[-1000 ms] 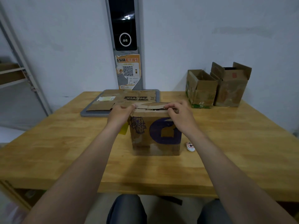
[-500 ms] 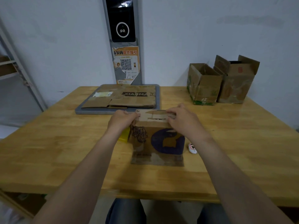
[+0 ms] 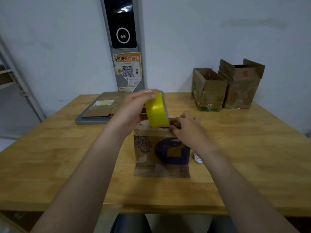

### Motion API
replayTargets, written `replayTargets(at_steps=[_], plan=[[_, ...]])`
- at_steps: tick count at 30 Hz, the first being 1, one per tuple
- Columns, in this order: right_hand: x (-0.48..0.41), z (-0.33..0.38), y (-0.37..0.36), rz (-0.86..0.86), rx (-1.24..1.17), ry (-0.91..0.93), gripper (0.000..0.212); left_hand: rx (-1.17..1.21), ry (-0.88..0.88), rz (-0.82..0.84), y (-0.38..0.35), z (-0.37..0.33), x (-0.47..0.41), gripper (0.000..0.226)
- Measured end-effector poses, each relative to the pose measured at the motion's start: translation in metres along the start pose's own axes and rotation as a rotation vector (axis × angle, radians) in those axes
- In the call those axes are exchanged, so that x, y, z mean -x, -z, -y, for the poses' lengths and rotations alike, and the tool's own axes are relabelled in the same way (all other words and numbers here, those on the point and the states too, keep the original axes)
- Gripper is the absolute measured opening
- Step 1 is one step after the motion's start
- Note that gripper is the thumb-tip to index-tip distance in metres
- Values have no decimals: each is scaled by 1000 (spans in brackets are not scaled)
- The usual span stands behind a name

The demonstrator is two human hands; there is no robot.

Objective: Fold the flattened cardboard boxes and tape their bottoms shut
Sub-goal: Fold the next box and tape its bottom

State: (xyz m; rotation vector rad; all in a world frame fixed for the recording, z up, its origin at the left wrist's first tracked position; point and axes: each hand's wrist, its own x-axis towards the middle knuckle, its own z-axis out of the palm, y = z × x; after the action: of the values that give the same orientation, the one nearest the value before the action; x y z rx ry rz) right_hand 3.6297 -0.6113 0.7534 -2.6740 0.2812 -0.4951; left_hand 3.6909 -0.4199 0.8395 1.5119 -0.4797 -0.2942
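A brown cardboard box (image 3: 161, 155) with a purple print stands upright in the middle of the wooden table (image 3: 50, 157). My left hand (image 3: 133, 111) grips a yellow tape roll (image 3: 156, 111) and holds it just above the box's top. My right hand (image 3: 186, 126) presses on the folded flaps at the box's top right, fingers bent over the seam. Whether the tape touches the flaps is hidden by the roll.
Several flattened cardboard boxes (image 3: 102, 108) lie on a grey tray (image 3: 90, 121) at the back left. Two folded boxes (image 3: 208, 89) (image 3: 242, 86) stand at the back right near the wall. A small white object (image 3: 197, 158) lies right of the box.
My left hand left the box's top left, picked up the yellow tape roll from beside the box and raised it over the flaps. My right hand stayed on the flaps.
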Motion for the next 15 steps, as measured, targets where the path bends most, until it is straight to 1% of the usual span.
replayTargets(at_steps=[1, 2, 3, 4, 5, 6, 8, 9, 12, 15], plan=[[1, -2, 0, 0, -15, 6, 37, 37, 32, 48, -4, 10, -2, 21], [2, -3, -1, -2, -51, 19, 47, 64, 58, 62, -8, 21, -3, 22], [4, -5, 0, -15, -111, 44, 56, 103, 75, 46, -10, 31, -4, 22], [6, -6, 0, -36, -178, 86, 61, 163, 82, 9, -11, 39, -6, 22], [9, -8, 0, -58, -239, 140, 60, 228, 83, -33, -10, 46, -8, 22], [10, -9, 0, -71, -284, 191, 53, 275, 75, -62, -8, 50, -11, 21], [9, -8, 2, -64, -320, 258, 34, 303, 31, -73, -6, 53, -17, 20], [7, -6, 3, -59, -334, 282, 30, 301, 7, -80, -7, 54, -19, 19], [-2, 2, 14, -54, -429, 336, 30, 300, 5, -158, -12, 58, -21, 12], [-8, 14, 31, -11, -530, 350, 29, 334, 28, -209, -11, 60, -25, 21]])
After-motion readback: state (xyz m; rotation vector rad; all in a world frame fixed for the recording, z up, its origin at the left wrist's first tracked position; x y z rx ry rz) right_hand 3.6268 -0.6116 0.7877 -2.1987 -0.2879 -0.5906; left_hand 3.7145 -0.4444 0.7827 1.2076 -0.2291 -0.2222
